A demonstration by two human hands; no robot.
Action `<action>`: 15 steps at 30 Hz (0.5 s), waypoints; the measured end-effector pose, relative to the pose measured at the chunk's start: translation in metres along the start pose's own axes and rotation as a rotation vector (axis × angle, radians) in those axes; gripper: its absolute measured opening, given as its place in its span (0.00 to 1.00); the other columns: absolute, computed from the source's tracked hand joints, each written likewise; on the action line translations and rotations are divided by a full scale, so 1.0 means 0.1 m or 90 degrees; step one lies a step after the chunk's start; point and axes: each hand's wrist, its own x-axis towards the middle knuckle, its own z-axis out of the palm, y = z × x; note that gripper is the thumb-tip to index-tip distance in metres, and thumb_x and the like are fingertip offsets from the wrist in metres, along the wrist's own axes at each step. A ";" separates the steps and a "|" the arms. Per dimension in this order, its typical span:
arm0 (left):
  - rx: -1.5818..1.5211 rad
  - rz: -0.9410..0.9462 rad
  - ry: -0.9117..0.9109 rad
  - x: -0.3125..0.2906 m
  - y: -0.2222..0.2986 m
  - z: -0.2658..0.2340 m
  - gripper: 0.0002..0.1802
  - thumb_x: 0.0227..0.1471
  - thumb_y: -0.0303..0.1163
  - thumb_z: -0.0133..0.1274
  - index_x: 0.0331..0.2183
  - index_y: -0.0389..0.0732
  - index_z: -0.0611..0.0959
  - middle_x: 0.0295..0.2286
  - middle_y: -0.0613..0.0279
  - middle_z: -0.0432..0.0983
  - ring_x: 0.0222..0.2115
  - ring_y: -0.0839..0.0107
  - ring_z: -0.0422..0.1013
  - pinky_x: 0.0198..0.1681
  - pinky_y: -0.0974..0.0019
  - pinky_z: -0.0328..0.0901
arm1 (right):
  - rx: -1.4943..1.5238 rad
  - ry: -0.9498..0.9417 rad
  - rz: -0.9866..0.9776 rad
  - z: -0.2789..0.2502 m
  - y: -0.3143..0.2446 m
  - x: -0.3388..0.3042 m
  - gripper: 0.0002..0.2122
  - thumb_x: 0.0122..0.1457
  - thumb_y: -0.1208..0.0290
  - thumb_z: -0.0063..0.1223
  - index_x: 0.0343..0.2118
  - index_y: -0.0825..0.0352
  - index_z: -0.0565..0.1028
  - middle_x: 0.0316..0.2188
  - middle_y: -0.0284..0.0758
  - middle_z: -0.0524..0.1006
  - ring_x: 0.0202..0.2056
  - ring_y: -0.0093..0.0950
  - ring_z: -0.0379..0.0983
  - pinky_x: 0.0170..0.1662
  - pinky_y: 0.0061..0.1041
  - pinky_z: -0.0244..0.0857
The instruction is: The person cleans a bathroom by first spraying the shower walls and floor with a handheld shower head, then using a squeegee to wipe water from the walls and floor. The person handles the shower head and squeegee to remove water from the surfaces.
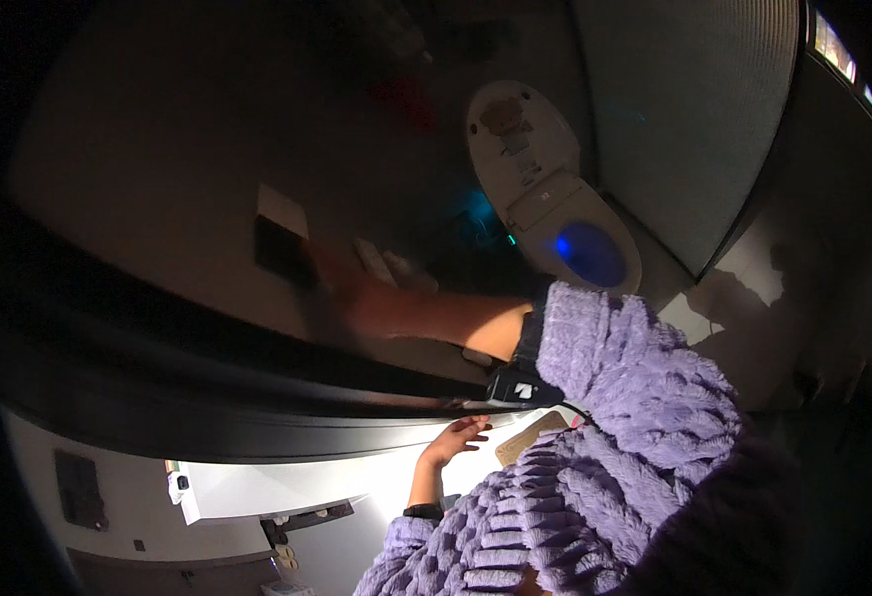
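My right hand (352,293) reaches through the doorway into a dark bathroom, at the end of a bare forearm with a black device strapped at the sleeve. Close to its fingers is a pale rectangular plate (283,209) on the wall, its lower part dark. Shadow and blur hide the fingertips, so I cannot tell whether they touch the plate. My left hand (449,444) is on the bright side of the dark door frame (257,402), fingers apart and holding nothing. Both sleeves are fluffy purple knit.
A toilet (615,263) with its lid raised, printed with a cartoon figure, glows blue inside the bowl. Beyond it stands a ribbed glass partition (689,109). On the bright side are a white panel (247,487) and a brown mat (530,437).
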 end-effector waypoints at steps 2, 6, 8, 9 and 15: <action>0.000 0.002 -0.041 -0.07 -0.01 0.18 0.26 0.54 0.46 0.48 0.51 0.42 0.70 0.45 0.61 0.71 0.43 0.69 0.69 0.44 0.66 0.65 | -0.302 0.043 -0.018 0.06 -0.08 -0.14 0.29 0.52 0.79 0.36 0.60 0.70 0.50 0.61 0.45 0.52 0.62 0.35 0.47 0.62 0.27 0.42; 0.019 -0.034 -0.059 -0.22 -0.09 0.79 0.28 0.53 0.47 0.50 0.49 0.40 0.69 0.45 0.60 0.71 0.44 0.68 0.69 0.44 0.66 0.65 | -0.197 0.075 -0.045 -0.05 -0.29 -0.83 0.27 0.53 0.78 0.37 0.58 0.71 0.54 0.58 0.44 0.57 0.60 0.34 0.52 0.60 0.27 0.46; 0.016 -0.077 -0.069 -0.26 -0.07 1.09 0.26 0.54 0.45 0.48 0.50 0.40 0.69 0.45 0.59 0.70 0.43 0.67 0.69 0.44 0.65 0.65 | -0.073 0.065 -0.005 -0.29 -0.34 -1.28 0.26 0.53 0.77 0.38 0.58 0.71 0.55 0.57 0.43 0.60 0.58 0.33 0.55 0.60 0.27 0.48; 0.016 -0.062 -0.074 -0.24 0.00 1.18 0.25 0.55 0.44 0.47 0.51 0.41 0.68 0.45 0.58 0.71 0.43 0.66 0.70 0.43 0.65 0.65 | -0.028 0.068 0.031 -0.46 -0.35 -1.51 0.25 0.53 0.77 0.38 0.57 0.71 0.56 0.56 0.43 0.61 0.58 0.33 0.56 0.59 0.27 0.49; -0.059 -0.026 -0.115 0.41 0.92 1.43 0.20 0.57 0.39 0.45 0.48 0.39 0.69 0.40 0.59 0.74 0.34 0.70 0.74 0.32 0.71 0.70 | 0.224 0.267 0.573 -2.03 -0.28 -3.45 0.17 0.57 0.66 0.50 0.49 0.63 0.70 0.41 0.29 0.76 0.36 0.16 0.72 0.36 0.15 0.66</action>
